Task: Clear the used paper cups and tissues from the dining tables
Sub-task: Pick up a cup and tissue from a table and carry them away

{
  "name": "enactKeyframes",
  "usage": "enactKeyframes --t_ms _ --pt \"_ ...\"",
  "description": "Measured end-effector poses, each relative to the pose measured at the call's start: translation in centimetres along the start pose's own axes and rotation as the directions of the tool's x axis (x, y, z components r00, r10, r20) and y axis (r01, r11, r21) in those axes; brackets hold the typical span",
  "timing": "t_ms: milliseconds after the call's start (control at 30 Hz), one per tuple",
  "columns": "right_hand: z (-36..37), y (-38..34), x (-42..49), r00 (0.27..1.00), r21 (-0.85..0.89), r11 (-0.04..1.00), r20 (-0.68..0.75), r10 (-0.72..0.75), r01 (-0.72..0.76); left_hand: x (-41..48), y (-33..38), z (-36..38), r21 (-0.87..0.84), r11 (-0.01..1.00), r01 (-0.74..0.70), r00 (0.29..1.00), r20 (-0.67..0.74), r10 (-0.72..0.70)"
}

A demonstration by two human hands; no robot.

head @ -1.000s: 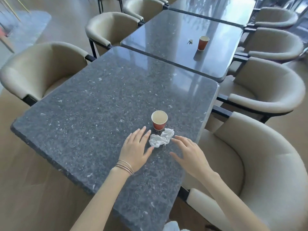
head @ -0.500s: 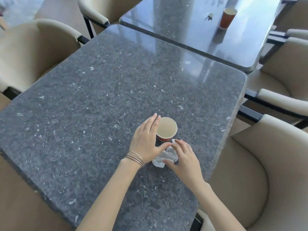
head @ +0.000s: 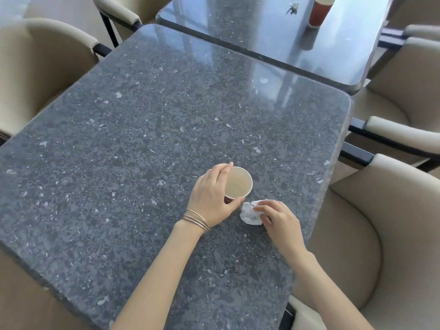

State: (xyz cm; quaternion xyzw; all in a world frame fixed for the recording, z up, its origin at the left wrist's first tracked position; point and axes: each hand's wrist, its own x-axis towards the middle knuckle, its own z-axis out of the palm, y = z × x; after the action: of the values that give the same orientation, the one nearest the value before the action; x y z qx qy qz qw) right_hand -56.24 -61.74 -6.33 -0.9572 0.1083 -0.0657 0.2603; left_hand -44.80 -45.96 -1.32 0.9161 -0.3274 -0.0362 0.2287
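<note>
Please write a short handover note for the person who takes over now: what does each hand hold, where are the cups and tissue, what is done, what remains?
Left hand grips the near cup, upright at the near table.
Right hand pinches the crumpled tissue beside the cup.
Done: nothing cleared yet.
Left: remove both, then the far cup and small scrap on the far table.

Tables: 2. Near table (head: 142, 163) sits under both hands, far table (head: 262, 36) beyond them. Paper cups: 2. Near cup (head: 238, 184) is gripped by the left hand (head: 212, 198), far cup (head: 320, 11) well beyond. Tissue (head: 248, 214): 1, pinched by the right hand (head: 278, 217). Small scrap (head: 292, 7): 1, beside the far cup. Chairs (head: 381, 222): 2 left of the hands, at least 3 right.
</note>
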Motion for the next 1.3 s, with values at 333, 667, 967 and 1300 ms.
enactKeyframes --t_ms 333,667,967,1300 --pt "0.9 -0.3 -1.8 0.998 -0.038 0.998 0.029 0.060 -0.059 0.3 -0.1 0.9 0.042 0.997 -0.061 0.998 0.038 0.060" --pt "2.3 -3.0 -3.5 0.988 -0.022 0.997 0.135 0.079 -0.077 -7.3 -2.5 -1.9 0.055 0.998 0.032 0.998 0.052 -0.035" --pt "3.6 -4.2 -5.7 0.996 -0.047 0.998 -0.082 -0.038 0.034 -12.1 -2.4 -2.3 -0.021 0.998 0.066 0.996 0.064 -0.065" --pt "-3.6 -5.3 -8.8 0.997 -0.058 0.998 -0.078 -0.002 -0.003 -13.0 2.0 -3.5 -0.015 0.999 -0.048 0.994 0.101 0.049"
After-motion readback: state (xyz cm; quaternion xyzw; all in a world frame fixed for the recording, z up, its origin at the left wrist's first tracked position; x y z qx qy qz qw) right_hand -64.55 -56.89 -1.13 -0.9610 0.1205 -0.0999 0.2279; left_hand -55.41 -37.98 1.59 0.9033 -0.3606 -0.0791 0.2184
